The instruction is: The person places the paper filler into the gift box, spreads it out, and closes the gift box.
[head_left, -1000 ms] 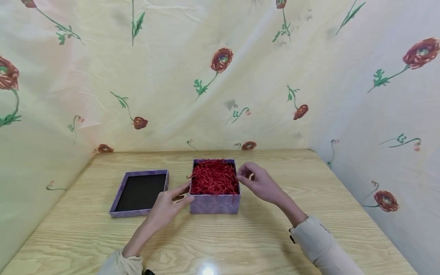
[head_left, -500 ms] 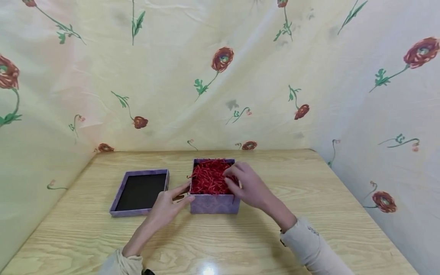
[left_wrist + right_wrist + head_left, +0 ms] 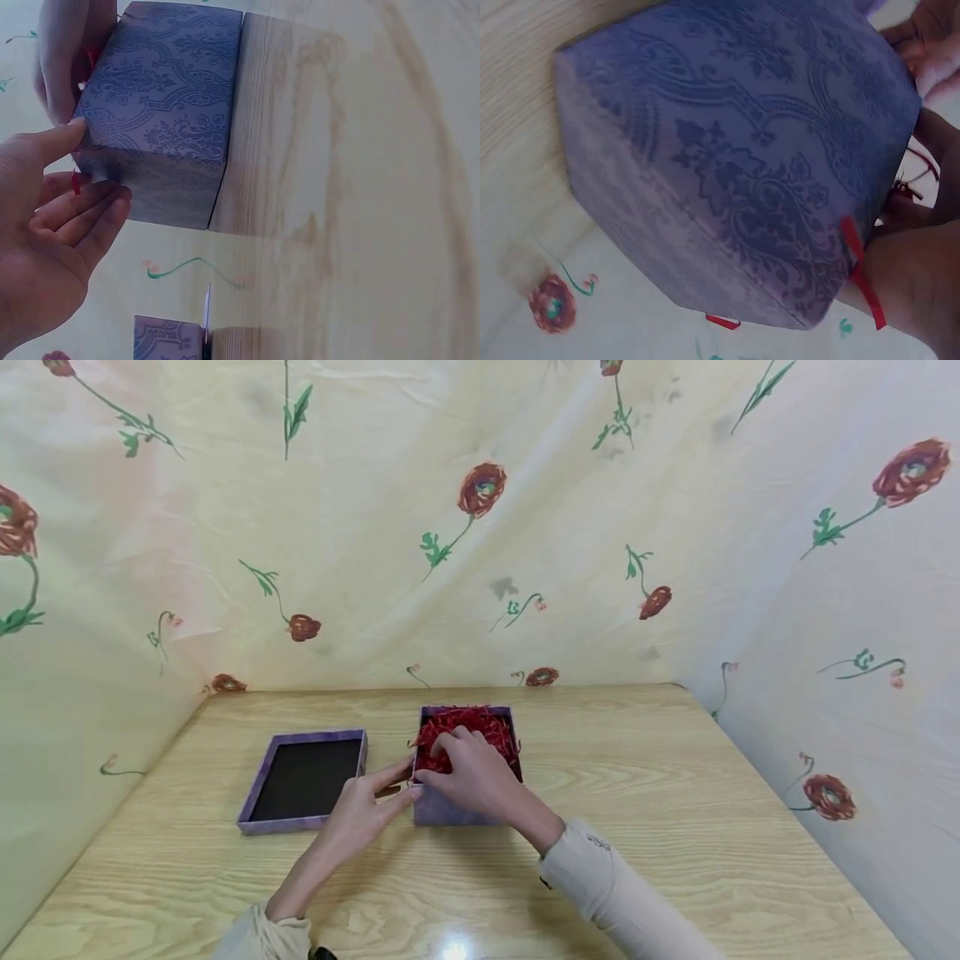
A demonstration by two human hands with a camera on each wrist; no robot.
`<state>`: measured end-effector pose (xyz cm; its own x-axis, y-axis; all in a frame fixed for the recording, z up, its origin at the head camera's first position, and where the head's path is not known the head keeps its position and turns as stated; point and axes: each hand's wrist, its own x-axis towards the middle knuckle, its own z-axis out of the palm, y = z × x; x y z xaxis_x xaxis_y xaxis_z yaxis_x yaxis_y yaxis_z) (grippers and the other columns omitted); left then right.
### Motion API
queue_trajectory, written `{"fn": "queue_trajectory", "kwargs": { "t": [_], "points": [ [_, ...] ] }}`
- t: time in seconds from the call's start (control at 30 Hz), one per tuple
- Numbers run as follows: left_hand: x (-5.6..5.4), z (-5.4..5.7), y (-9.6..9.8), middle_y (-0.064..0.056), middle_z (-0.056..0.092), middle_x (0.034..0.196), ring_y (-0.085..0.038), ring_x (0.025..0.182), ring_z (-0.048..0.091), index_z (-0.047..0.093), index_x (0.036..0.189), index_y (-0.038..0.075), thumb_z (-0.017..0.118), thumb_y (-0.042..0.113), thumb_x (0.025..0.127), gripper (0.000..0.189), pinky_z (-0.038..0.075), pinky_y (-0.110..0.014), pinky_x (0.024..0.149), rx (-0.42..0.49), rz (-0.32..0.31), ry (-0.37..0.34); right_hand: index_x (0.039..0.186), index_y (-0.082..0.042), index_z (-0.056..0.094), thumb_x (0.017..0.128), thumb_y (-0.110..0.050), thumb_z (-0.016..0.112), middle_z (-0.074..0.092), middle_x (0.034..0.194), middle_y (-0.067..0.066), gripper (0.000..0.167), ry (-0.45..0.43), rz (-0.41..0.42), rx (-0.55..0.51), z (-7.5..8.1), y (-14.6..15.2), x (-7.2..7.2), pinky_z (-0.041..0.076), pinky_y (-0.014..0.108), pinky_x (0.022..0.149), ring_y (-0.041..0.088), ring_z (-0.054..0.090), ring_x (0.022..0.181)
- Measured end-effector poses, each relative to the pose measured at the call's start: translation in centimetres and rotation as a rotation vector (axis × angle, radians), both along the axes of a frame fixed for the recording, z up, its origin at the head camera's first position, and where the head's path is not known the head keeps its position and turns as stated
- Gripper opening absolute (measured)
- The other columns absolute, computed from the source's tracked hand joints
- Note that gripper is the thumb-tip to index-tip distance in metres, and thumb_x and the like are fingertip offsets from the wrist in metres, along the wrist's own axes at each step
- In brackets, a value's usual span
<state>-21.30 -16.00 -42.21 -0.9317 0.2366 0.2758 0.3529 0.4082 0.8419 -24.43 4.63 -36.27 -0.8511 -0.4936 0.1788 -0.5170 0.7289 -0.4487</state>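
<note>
A purple patterned gift box (image 3: 446, 808) without its lid stands on the table, filled with red shredded paper (image 3: 491, 727). My left hand (image 3: 360, 814) holds the box at its front left corner, the thumb near the front rim and the fingers along the left side. Reaching over the front wall, my right hand (image 3: 480, 777) has bent fingers down in the paper, and its thumb lies near the front left rim. Whether it pinches any strands I cannot tell. In the right wrist view a red strand (image 3: 866, 292) hangs over the box edge beside that hand.
The purple box lid (image 3: 303, 821) lies left of the box with its black inside up. Under both is a wood-grain table (image 3: 637, 777). Flowered cloth (image 3: 360, 527) hangs behind the table and along both sides.
My right hand has moved left from beside the box's right rim, across the paper to its front left part. The left hand stays at the box's left side.
</note>
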Motion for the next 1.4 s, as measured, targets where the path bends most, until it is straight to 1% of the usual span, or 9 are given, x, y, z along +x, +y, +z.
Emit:
{"fn": "queue_trajectory", "kwargs": {
  "t": [0.17,0.3,0.57,0.7,0.83,1.03,1.13,1.27,1.4],
  "points": [
    [-0.1,0.1,-0.1,-0.017,0.066,0.133,-0.035,0.114,0.069,0.059,0.146,0.005,0.074,0.025,0.098,0.054,0.057,-0.046,0.09,0.007,-0.005,0.03,0.082,-0.01,0.062,0.095,-0.026,0.078,0.053,0.07,-0.006,0.026,-0.257,-0.02,0.0,0.4,-0.4,-2.1,0.039,0.026,0.054,0.011,0.046,0.058],
    [-0.1,0.2,-0.2,-0.018,0.065,0.134,-0.035,0.114,0.069,0.059,0.146,0.003,0.073,0.025,0.099,0.054,0.057,-0.046,0.09,0.002,-0.012,0.049,0.075,-0.01,0.057,0.093,-0.02,0.079,0.046,0.064,-0.005,0.03,-0.325,-0.041,0.097,0.3,-1.0,-3.4,0.035,0.027,0.054,0.011,0.041,0.056],
    [-0.1,0.1,-0.3,-0.018,0.063,0.137,-0.034,0.116,0.068,0.058,0.148,0.005,0.073,0.029,0.099,0.056,0.057,-0.046,0.091,-0.003,-0.002,0.013,0.101,-0.005,0.068,0.101,-0.014,0.07,0.059,0.08,0.003,0.01,-0.386,-0.072,0.271,-0.7,-1.8,-5.0,0.042,0.033,0.066,0.017,0.052,0.069],
    [-0.1,0.1,-0.2,-0.017,0.063,0.138,-0.033,0.116,0.068,0.057,0.148,0.006,0.073,0.03,0.099,0.057,0.057,-0.045,0.092,-0.003,-0.003,-0.004,0.101,-0.006,0.065,0.101,-0.019,0.07,0.059,0.083,0.003,0.014,-0.367,-0.001,0.235,-0.3,-1.0,-4.9,0.043,0.032,0.066,0.016,0.053,0.071],
    [0.0,0.1,-0.2,-0.016,0.063,0.138,-0.032,0.116,0.068,0.057,0.149,0.008,0.073,0.031,0.099,0.057,0.057,-0.045,0.092,-0.01,0.003,-0.013,0.105,-0.008,0.064,0.102,-0.028,0.069,0.062,0.088,0.0,0.021,-0.314,0.101,0.155,1.4,0.3,-4.1,0.046,0.031,0.068,0.014,0.057,0.074],
    [-0.2,0.2,-0.2,-0.017,0.065,0.135,-0.033,0.115,0.068,0.058,0.148,0.006,0.074,0.029,0.099,0.056,0.057,-0.045,0.091,-0.01,0.004,0.002,0.127,-0.002,0.064,0.105,-0.023,0.064,0.067,0.123,0.01,0.03,-0.2,0.13,-0.049,3.4,2.7,-2.1,0.053,0.045,0.095,0.026,0.065,0.113],
    [-0.2,0.2,-0.1,-0.018,0.065,0.134,-0.034,0.115,0.068,0.058,0.147,0.004,0.074,0.028,0.099,0.056,0.057,-0.045,0.091,-0.005,0.004,0.018,0.129,0.0,0.064,0.106,-0.021,0.064,0.066,0.127,0.013,0.032,-0.141,0.117,-0.115,3.7,4.3,-1.6,0.051,0.048,0.099,0.029,0.062,0.119],
    [-0.2,0.2,0.0,-0.018,0.066,0.133,-0.035,0.116,0.068,0.058,0.147,0.004,0.074,0.028,0.099,0.056,0.057,-0.045,0.091,0.001,0.002,0.018,0.116,-0.004,0.067,0.104,-0.02,0.067,0.068,0.106,0.004,0.02,-0.099,0.077,-0.113,3.8,6.7,-0.9,0.055,0.041,0.081,0.021,0.065,0.094],
    [-0.1,0.3,0.0,-0.018,0.066,0.133,-0.036,0.116,0.068,0.058,0.147,0.004,0.073,0.029,0.099,0.056,0.057,-0.045,0.091,0.001,-0.002,0.013,0.095,-0.012,0.064,0.104,-0.019,0.066,0.061,0.081,-0.004,0.011,-0.105,0.098,-0.082,3.4,8.5,-0.1,0.048,0.032,0.061,0.012,0.054,0.066]
  ]
}}
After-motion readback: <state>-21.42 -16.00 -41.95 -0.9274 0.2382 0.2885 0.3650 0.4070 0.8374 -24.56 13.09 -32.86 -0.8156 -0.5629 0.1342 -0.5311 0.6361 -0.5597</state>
